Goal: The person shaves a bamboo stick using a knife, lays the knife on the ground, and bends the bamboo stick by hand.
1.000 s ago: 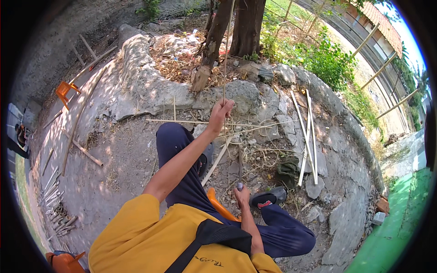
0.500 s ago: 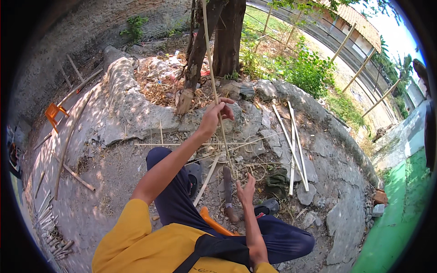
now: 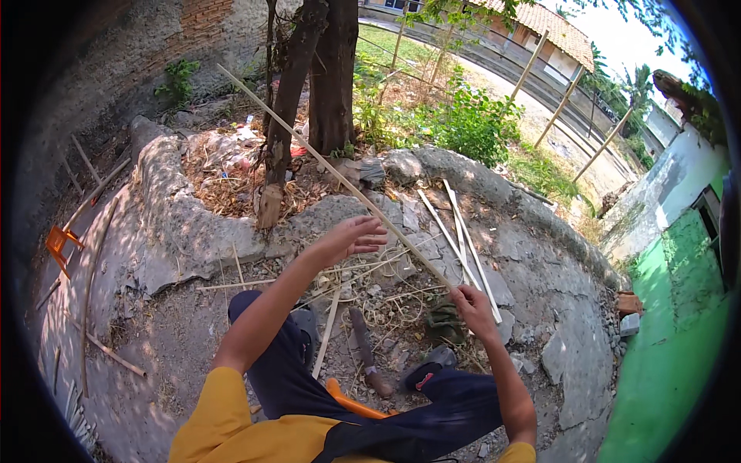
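A long thin bamboo strip (image 3: 326,163) slants from the tree trunk at upper left down to my right hand (image 3: 474,310), which is closed round its lower end. Beside the strip's middle, my left hand (image 3: 355,237) is open with its fingers stretched out, holding nothing. On the ground between my feet lies a machete (image 3: 360,332) with a dark blade and a wooden handle. Thin curly shavings and strips (image 3: 401,309) are scattered around it. A flat pale strip (image 3: 326,336) lies by my left foot.
Several pale split strips (image 3: 454,231) lie on the broken concrete at right, by a dark crumpled cloth (image 3: 445,320). A low stone edge (image 3: 224,247) rings the tree (image 3: 333,85). An orange chair (image 3: 60,245) and long poles (image 3: 100,289) are at left, a green wall (image 3: 664,332) at right.
The strip has swung from nearly upright to a slant. My left hand has let go of it and opened. My right hand has moved right and closed on its lower end. The view has shifted.
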### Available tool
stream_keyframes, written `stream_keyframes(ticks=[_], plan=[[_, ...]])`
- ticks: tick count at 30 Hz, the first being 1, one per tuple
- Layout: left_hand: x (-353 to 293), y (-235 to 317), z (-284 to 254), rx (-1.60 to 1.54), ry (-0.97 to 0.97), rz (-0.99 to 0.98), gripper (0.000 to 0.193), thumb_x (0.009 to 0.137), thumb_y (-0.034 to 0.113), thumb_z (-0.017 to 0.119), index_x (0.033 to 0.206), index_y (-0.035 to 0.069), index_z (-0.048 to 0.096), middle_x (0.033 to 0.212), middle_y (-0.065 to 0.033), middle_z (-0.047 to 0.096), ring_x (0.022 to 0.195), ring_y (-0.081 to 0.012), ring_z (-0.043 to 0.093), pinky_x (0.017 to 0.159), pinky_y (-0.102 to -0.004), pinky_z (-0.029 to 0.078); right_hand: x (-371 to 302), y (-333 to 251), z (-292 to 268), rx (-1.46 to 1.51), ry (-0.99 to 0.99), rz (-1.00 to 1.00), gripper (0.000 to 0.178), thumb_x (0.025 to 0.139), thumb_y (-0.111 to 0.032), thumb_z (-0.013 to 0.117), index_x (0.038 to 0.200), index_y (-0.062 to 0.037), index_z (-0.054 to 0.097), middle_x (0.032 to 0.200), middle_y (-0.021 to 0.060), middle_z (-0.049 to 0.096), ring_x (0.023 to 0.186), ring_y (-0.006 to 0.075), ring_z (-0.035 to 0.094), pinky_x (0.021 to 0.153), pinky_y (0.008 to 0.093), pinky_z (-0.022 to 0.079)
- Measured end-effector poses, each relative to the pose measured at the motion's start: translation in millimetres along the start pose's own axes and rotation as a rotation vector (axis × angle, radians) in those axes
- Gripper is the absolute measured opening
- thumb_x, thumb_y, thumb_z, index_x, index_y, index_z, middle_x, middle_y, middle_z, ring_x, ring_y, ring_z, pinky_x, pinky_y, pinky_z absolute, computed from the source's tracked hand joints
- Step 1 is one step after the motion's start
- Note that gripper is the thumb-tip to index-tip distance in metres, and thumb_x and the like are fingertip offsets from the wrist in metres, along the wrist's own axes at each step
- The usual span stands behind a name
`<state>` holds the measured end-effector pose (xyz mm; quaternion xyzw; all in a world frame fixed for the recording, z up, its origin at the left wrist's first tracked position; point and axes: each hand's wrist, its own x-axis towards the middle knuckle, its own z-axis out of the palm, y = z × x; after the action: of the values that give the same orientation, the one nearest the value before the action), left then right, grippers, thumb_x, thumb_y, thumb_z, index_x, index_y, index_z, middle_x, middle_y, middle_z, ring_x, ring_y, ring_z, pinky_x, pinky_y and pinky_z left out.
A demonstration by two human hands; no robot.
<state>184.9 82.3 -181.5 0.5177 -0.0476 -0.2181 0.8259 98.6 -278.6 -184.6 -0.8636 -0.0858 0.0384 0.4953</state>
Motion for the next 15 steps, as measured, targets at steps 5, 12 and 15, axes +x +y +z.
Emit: stream_keyframes(ticks=[5, 12, 15], plan=[[4.3, -16.8, 50.2, 0.198, -0.208, 0.055, 0.046, 0.101, 0.030, 0.060, 0.134, -0.002, 0.052, 0.124, -0.0162, 0.065, 0.109, -0.0240, 0.068, 0.095, -0.0355, 0.058, -18.7, -1.8, 9.0, 0.069, -0.023, 0.189, 0.030, 0.103, -0.027, 0.057, 0.088, -0.0025, 0.067, 0.065, -0.0044, 0.051, 0.057, 0.0036, 0.042, 0.050, 0.0248, 0.033], [14.2, -28.4, 42.7, 0.264, -0.057, 0.095, 0.028, 0.100, 0.019, 0.062, 0.113, -0.005, 0.068, 0.095, -0.0112, 0.073, 0.089, -0.0204, 0.073, 0.081, -0.0316, 0.062, -29.5, 8.2, 34.1, 0.239, -0.043, 0.211, 0.026, 0.105, -0.025, 0.054, 0.101, -0.0034, 0.067, 0.065, -0.0079, 0.044, 0.054, 0.0011, 0.037, 0.047, 0.0204, 0.028], [12.5, -33.8, 40.5, 0.372, -0.042, 0.063, 0.025, 0.099, 0.016, 0.064, 0.110, -0.005, 0.069, 0.088, -0.0096, 0.073, 0.082, -0.0167, 0.073, 0.076, -0.0296, 0.061, -29.3, 10.2, 38.6, 0.314, -0.001, 0.169, 0.025, 0.104, -0.024, 0.054, 0.104, -0.0025, 0.068, 0.066, -0.0072, 0.046, 0.054, 0.0013, 0.038, 0.048, 0.0208, 0.029]])
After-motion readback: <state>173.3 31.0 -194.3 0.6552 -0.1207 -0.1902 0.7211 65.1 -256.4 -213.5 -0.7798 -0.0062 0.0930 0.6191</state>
